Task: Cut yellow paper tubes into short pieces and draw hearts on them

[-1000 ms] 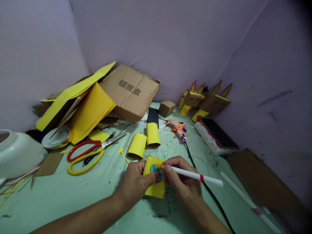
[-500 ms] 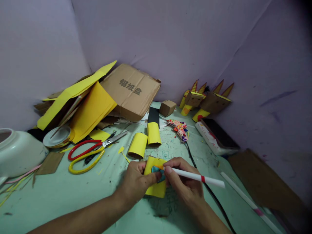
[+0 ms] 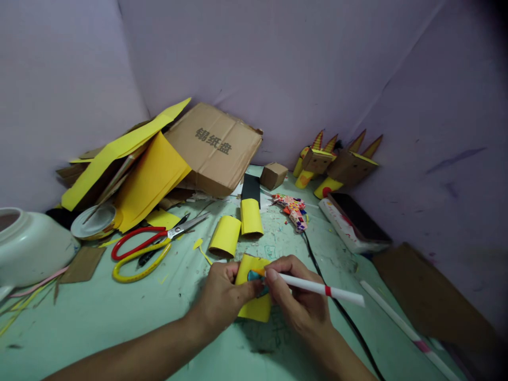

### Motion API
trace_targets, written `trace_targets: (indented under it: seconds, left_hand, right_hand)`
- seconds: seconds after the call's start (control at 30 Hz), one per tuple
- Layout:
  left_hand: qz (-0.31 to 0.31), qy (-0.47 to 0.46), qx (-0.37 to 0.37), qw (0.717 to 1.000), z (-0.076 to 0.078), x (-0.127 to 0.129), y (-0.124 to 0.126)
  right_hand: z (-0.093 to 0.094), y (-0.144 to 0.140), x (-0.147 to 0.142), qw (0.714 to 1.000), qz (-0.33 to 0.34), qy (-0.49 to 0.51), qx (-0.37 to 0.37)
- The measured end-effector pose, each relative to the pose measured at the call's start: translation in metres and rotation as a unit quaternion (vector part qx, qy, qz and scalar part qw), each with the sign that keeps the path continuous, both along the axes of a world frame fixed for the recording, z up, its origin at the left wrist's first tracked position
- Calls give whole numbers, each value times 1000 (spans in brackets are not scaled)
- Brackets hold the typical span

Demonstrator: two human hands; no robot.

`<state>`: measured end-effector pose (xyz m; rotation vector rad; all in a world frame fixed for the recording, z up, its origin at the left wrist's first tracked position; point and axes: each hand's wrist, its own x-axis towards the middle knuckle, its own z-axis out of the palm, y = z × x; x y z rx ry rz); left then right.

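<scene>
The left hand [image 3: 228, 291] pinches a yellow piece [image 3: 254, 311] at the bottom middle of the frame, with its thumb on the front. The right hand [image 3: 297, 293] is closed around a white pen [image 3: 307, 284] with a red band. The pen's tip is right by a blue spot [image 3: 253, 275] on the yellow piece, but I can't tell if it touches. Two yellow rolls [image 3: 225, 235] sit on the green counter [image 3: 151, 328], just above the hands. Red and yellow scissors [image 3: 141, 227] lie left of the middle. A big brown box [image 3: 214, 164] leans near the top middle.
</scene>
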<state>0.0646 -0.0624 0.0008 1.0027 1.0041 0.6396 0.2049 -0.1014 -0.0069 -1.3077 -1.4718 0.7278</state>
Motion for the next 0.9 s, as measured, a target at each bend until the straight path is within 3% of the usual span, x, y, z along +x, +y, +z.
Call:
trace_targets:
  seconds: [0.27,0.9]
  left_hand:
    - [-4,21,13,1000,-1,-1,1]
    - [-4,20,29,999,1,-2,0]
  right_hand:
    - [-2,1,0,999,1,-21,37]
    - [3,2,-3,999,-29,18,-15]
